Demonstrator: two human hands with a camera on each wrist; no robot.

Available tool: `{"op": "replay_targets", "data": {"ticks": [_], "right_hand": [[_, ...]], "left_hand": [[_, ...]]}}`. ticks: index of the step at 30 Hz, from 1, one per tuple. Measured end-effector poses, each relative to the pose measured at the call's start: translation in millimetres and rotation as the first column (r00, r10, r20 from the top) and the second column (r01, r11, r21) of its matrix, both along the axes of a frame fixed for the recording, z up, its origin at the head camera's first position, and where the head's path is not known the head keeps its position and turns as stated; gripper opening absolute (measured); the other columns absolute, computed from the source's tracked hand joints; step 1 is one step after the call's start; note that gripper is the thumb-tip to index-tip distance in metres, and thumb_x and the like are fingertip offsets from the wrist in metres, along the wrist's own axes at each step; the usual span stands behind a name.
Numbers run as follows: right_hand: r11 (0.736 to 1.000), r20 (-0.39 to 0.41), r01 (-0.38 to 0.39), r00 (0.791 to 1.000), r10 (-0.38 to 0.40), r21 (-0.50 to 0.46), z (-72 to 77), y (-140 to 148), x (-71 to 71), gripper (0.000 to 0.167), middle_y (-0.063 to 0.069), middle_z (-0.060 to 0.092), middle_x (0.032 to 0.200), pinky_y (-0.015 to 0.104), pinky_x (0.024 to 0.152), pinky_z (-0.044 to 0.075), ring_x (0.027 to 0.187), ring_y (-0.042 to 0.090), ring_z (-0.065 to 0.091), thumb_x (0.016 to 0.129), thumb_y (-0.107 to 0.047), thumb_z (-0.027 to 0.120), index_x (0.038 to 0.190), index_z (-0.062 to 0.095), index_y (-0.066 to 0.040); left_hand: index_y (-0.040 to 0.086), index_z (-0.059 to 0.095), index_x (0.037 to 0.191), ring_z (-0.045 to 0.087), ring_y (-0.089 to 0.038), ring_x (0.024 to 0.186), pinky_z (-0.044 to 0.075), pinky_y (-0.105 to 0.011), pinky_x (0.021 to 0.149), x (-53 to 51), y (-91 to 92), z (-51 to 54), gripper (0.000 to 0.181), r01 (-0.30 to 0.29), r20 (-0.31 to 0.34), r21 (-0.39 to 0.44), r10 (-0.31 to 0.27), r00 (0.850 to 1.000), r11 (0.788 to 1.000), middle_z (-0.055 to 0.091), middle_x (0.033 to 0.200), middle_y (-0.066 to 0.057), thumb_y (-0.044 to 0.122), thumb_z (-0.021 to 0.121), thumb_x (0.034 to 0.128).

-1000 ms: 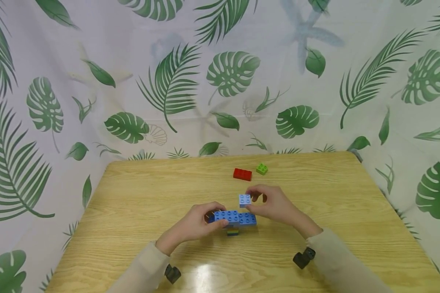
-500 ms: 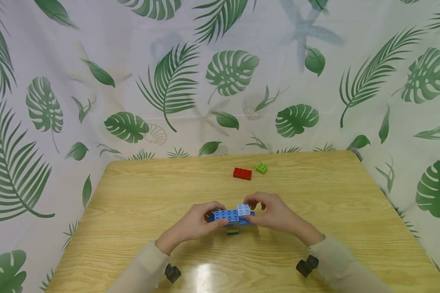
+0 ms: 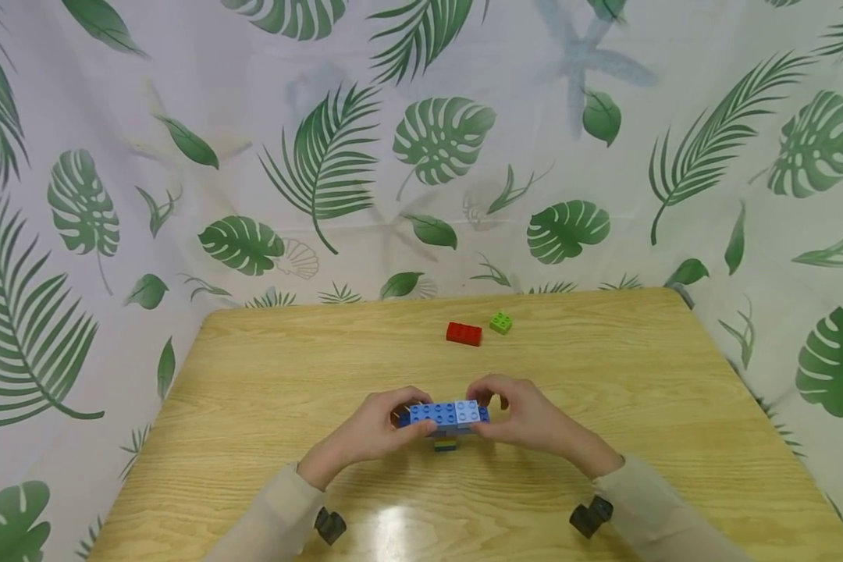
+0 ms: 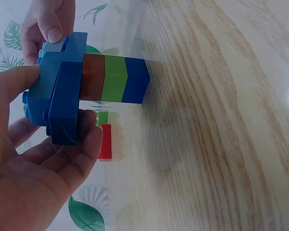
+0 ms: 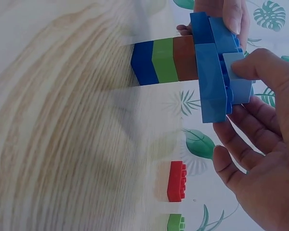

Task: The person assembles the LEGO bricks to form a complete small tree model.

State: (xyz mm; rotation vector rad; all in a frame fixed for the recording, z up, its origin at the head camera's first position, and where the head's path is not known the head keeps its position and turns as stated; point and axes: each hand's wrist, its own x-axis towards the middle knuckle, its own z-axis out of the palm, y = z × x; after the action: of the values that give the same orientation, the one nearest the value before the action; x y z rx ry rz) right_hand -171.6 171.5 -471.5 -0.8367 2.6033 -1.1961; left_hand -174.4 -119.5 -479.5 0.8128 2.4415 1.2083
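We see the left hand (image 3: 375, 429) grasping the near end of a toy-brick build, its thumb against the close side of the long blue brick (image 3: 432, 414) and its fingers curled round the back. The right hand (image 3: 527, 414) pinches the light blue brick (image 3: 467, 411) between thumb and fingers. We find that brick on top of the build, just to the right of the long blue brick and in line with it; we cannot tell whether it is pressed fully down.

Under these two, we see a lower layer: a dark blue brick (image 5: 201, 29) on the left hand's side and a mid-blue brick (image 5: 213, 86) reaching toward the right hand's fingers. Between the hands and below them, we see a narrow upright column carrying that layer: a brown brick (image 4: 93, 82) uppermost, a green brick (image 4: 114, 79) in the middle and a deep blue base brick (image 4: 136, 81) at the tabletop.

Past the right hand's fingertips, well apart from the build, we see a red brick (image 3: 464, 334) and, just to its right, a small lime brick (image 3: 501, 322) on the wooden table (image 3: 288, 351). Behind each hand, we note a pale sleeve (image 3: 277, 507) with a dark wrist camera (image 3: 330, 526) beside it.
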Motion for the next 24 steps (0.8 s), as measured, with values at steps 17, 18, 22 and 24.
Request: {"op": "replay_targets", "data": {"ticks": [17,18,22,24], "right_hand": [[0.998,-0.102,-0.056,0.993,0.054,-0.013,-3.4,-1.5,4.5,0.032,-0.003,0.070,0.112,0.041,0.085,0.055,0.099,0.009,0.059,0.089,-0.013,0.082,0.119,0.072,-0.016],[0.998,-0.106,-0.058,0.993,0.057,-0.012,-3.5,-1.7,4.5,0.032,-0.003,0.069,0.112,0.042,0.086,0.056,0.100,0.009,0.060,0.089,-0.013,0.082,0.119,0.072,-0.015],[0.998,-0.117,-0.064,0.991,0.062,-0.018,-4.1,-2.3,4.1,0.032,-0.003,0.069,0.112,0.045,0.091,0.058,0.100,0.009,0.061,0.089,-0.012,0.081,0.120,0.073,-0.013],[0.998,-0.122,-0.063,0.991,0.060,-0.023,-5.0,-2.7,3.9,0.032,-0.002,0.070,0.112,0.045,0.091,0.059,0.100,0.009,0.061,0.088,-0.011,0.081,0.120,0.073,-0.013]], "left_hand": [[0.017,0.067,0.130,0.060,-0.011,0.084,0.051,-0.023,0.073,-0.3,-0.1,-0.8,0.032,0.026,-0.027,0.003,-0.026,0.999,1.000,0.073,0.108,-0.002,0.034,0.070,0.1029],[0.017,0.068,0.129,0.060,-0.011,0.084,0.051,-0.023,0.073,-0.4,-0.2,-0.6,0.031,0.027,-0.026,0.005,-0.027,0.999,1.000,0.073,0.108,-0.002,0.034,0.070,0.1029],[0.017,0.068,0.128,0.060,-0.010,0.083,0.051,-0.023,0.073,-0.4,-0.3,-0.2,0.030,0.029,-0.027,0.008,-0.029,0.999,1.000,0.073,0.107,-0.002,0.032,0.070,0.1029],[0.017,0.068,0.128,0.060,-0.010,0.083,0.051,-0.023,0.073,0.0,-0.2,0.2,0.029,0.028,-0.026,0.008,-0.028,0.999,1.000,0.073,0.107,-0.002,0.032,0.070,0.1029]]}}
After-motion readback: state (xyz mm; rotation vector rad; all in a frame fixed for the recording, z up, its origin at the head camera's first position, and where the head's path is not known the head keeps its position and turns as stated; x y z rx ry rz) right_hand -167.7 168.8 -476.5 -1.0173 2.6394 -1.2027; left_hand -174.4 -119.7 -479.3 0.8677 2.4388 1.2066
